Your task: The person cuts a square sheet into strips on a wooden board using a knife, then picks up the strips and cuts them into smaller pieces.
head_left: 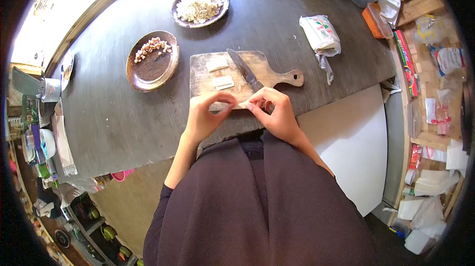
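Note:
At the near edge of the wooden cutting board (203,80), my left hand (210,112) curls with thumb and fingers pinched together, slightly blurred. My right hand (275,112) pinches a small pale piece (242,104) between thumb and fingertips. The left fingertips meet the other end of that piece, which is mostly covered by fingers. On the board lie two white rectangular slices (216,64). A knife with a dark blade (241,66) rests on the board at an angle, its handle end beneath my right hand.
A brown plate (143,80) with chopped reddish-brown bits stands left of the board. Behind it is a plate (184,21) heaped with pale shreds. A white plastic packet (320,36) lies at right. Crowded shelves (430,140) flank the dark table (118,132).

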The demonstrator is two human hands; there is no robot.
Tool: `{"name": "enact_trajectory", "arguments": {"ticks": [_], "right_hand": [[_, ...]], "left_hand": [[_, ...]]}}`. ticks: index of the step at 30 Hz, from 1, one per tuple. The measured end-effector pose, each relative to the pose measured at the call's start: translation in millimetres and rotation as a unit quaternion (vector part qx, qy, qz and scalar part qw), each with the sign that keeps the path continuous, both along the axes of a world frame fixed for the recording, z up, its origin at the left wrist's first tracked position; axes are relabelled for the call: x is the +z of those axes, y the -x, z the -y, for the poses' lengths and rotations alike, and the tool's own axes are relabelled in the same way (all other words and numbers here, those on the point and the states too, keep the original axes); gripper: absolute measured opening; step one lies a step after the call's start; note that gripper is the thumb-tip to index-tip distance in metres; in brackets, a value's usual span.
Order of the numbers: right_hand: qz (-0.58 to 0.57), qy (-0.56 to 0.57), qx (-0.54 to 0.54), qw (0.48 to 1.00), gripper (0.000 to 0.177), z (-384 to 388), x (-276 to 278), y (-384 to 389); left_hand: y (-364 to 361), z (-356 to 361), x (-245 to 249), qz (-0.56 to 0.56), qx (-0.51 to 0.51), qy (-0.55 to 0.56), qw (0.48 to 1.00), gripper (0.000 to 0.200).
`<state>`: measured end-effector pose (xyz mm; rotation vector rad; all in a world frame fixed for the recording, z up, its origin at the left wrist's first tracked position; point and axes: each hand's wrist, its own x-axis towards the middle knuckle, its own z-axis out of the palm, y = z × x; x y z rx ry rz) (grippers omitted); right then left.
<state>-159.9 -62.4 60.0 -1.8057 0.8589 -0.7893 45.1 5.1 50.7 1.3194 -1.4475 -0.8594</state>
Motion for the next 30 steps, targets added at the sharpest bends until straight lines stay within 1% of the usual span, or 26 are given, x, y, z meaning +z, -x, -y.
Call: {"name": "enact_trajectory", "arguments": {"ticks": [1,2,3,5,7,10,12,13,15,18,20,22,26,28,30], "right_hand": [[-0.012,-0.02,-0.008,1.0,0.007,4,-5,0],[-0.016,-0.037,-0.009,0.999,0.003,7,-6,0],[-0.014,-0.037,-0.002,0.999,0.003,9,-7,-1],[-0.011,-0.041,0.001,0.999,0.003,15,-8,-1],[0.002,-0.033,0.01,0.999,0.003,22,-13,-1],[0.009,-0.03,0.018,0.999,0.004,29,-19,4],[0.007,-0.029,0.019,0.999,0.004,33,-21,9],[0.01,-0.05,0.021,0.998,0.004,34,-22,13],[0.016,-0.09,0.022,0.996,0.003,36,-23,18],[0.034,-0.115,0.021,0.993,0.003,38,-26,24],[0.036,-0.12,0.021,0.992,0.003,37,-28,24],[0.038,-0.124,0.021,0.991,0.004,37,-28,26],[0.035,-0.113,0.031,0.992,0.005,39,-29,31],[0.041,-0.11,0.03,0.993,0.005,40,-31,33],[0.071,-0.1,0.007,0.992,0.004,41,-33,34]], "left_hand": [[-6,1,-13,0.082,0.048,0.027,0.995,0.022],[-9,5,-20,0.164,0.096,0.054,0.98,0.021],[-12,7,-25,0.166,0.103,0.053,0.979,0.021],[-16,14,-33,0.246,0.156,0.082,0.953,0.019],[-21,22,-40,0.265,0.155,0.09,0.948,0.022],[-17,28,-35,0.317,0.077,0.027,0.945,0.035],[-19,32,-37,0.338,0.067,0.015,0.939,0.036],[-19,34,-38,0.358,0.053,0.006,0.932,0.037],[-19,34,-39,0.361,0.054,0.005,0.931,0.037],[-15,35,-42,0.369,0.053,-0.001,0.928,0.036],[-13,35,-40,0.377,0.053,-0.005,0.925,0.036],[-11,37,-34,0.404,0.044,-0.044,0.913,0.034],[-8,41,-32,0.405,0.05,-0.023,0.912,0.035],[-6,44,-29,0.354,0.053,-0.038,0.933,0.037],[-6,47,-24,0.35,0.053,-0.053,0.934,0.037]]}}
